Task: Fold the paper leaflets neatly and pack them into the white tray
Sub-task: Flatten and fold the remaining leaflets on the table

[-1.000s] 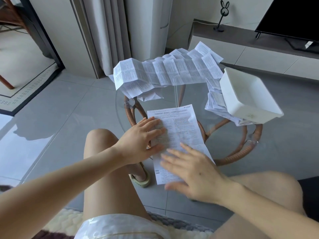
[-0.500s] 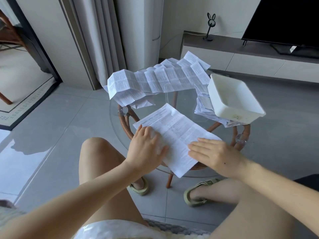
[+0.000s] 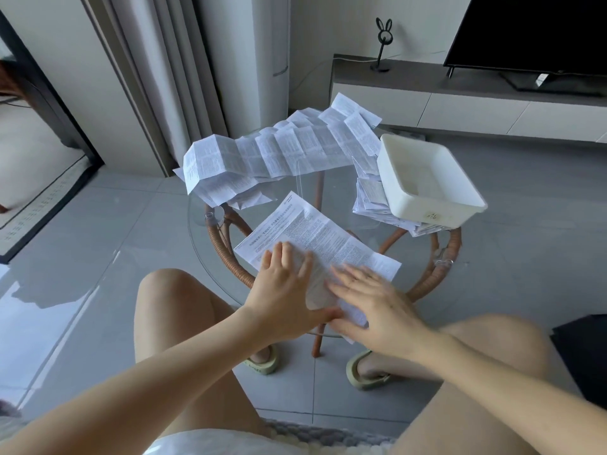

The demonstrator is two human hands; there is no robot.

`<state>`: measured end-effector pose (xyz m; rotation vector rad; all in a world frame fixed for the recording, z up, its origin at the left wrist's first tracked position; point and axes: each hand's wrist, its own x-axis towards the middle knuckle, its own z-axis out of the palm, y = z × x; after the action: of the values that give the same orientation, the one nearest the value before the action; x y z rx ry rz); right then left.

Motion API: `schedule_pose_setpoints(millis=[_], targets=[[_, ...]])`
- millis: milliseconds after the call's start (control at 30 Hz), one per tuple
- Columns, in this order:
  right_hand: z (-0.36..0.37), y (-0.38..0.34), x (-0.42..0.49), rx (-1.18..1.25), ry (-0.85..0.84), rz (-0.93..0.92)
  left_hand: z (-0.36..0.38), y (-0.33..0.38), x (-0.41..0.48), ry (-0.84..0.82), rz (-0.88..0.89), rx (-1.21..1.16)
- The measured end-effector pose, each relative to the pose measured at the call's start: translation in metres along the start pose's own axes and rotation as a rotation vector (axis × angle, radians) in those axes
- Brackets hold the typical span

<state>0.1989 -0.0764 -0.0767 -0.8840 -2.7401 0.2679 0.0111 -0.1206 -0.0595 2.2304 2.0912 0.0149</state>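
A printed paper leaflet lies unfolded and turned at an angle on the near part of a round glass table. My left hand rests flat on the leaflet's near left part, fingers straight. My right hand lies flat on its near right end, fingers spread and blurred. A white tray stands at the table's right side, tilted on a stack of leaflets, with nothing seen inside it. A long creased leaflet stretches across the far side over more papers.
The glass table has a rattan frame underneath. My knees and feet in green sandals sit under and beside its near edge. A low TV cabinet with a black screen stands at the back right, curtains at the back left.
My right hand has slid left along the leaflet toward my left hand. The leaflet has stayed turned at an angle since half a second ago. The view has shifted a little.
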Motion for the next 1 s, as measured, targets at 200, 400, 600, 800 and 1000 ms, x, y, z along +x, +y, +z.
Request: schedule_pose_setpoints(millis=[200,400,600,800,1000], targets=[[0.0,0.01,-0.015,-0.023,-0.037,0.06,-0.004,0.005,0.0,-0.122,-0.025,0.034],[-0.017,0.038,-0.018,-0.118,-0.203,0.203,-0.003,0.004,0.0,-0.167,-0.036,0.035],[-0.026,0.047,-0.018,0.034,-0.181,0.289,-0.003,0.005,0.0,-0.181,-0.038,0.057],[-0.023,0.054,-0.016,0.186,0.015,0.452,-0.003,0.005,-0.001,-0.2,-0.042,0.059],[-0.027,0.039,-0.001,0.186,0.227,0.648,-0.002,0.005,-0.001,-0.194,-0.042,0.049]])
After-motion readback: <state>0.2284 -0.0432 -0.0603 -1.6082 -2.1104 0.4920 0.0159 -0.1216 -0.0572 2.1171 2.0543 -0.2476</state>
